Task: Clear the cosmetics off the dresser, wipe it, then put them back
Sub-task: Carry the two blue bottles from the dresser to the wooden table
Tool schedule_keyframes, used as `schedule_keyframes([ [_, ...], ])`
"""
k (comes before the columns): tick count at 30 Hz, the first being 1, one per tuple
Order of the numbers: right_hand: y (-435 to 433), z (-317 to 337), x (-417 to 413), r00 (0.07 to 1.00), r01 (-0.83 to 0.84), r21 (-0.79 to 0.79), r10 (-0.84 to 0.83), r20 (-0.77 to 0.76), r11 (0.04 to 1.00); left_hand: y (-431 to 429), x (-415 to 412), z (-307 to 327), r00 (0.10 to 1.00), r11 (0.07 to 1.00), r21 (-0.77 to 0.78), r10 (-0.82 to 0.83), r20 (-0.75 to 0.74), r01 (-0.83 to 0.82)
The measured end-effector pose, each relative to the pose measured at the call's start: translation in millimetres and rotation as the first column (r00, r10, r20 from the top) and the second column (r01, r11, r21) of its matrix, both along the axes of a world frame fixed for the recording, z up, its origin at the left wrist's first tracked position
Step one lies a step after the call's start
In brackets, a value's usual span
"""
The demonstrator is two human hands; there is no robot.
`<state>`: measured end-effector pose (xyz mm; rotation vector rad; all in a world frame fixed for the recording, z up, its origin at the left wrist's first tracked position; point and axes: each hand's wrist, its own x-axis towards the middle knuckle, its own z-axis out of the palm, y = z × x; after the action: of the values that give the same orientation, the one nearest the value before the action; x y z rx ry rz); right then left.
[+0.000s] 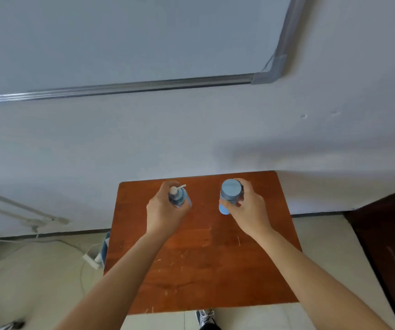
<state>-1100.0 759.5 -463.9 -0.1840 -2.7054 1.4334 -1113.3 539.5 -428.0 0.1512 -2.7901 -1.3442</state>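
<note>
Both round bottles (pixel 230 195) gripped, scuffed wood (pixel 206 263)

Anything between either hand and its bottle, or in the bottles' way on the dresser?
Nothing visible. Left hand grips the pump bottle, right hand grips the blue-capped bottle; no other item shows on the dresser near them.

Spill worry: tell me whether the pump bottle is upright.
Upright: the pump bottle has its pump head on top; the left hand grips it.
</note>
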Motion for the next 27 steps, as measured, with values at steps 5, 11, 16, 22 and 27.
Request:
schedule_keyframes([
  [5, -22, -19, -47, 0.993, 0.121, -0.062, -0.12, 0.023, 0.991, -8, -59, -33, 0.996, 0.999, 0.017, -0.052, 0.072, 0.05],
  [11, -29, -35, -85, 0.985, 0.165, -0.065, -0.161, 0.065, 0.984, -2, -95, -56, 0.987, 0.992, -0.003, -0.122, 0.102, 0.123],
  [16, -40, -38, -102, 0.985, 0.141, -0.061, -0.135, 0.104, 0.988, 1, -113, -61, 0.974, 0.976, -0.045, -0.207, 0.095, 0.212],
  [22, -44, -35, -107, 0.983, 0.068, 0.062, -0.078, 0.165, 0.996, 1, -121, -70, 0.969, 0.973, -0.048, -0.221, 0.109, 0.227],
  [27, -32, -13, -90, 0.965, 0.011, 0.169, -0.055, 0.257, 0.986, 2, -104, -53, 0.974, 0.969, -0.112, -0.21, 0.089, 0.219],
])
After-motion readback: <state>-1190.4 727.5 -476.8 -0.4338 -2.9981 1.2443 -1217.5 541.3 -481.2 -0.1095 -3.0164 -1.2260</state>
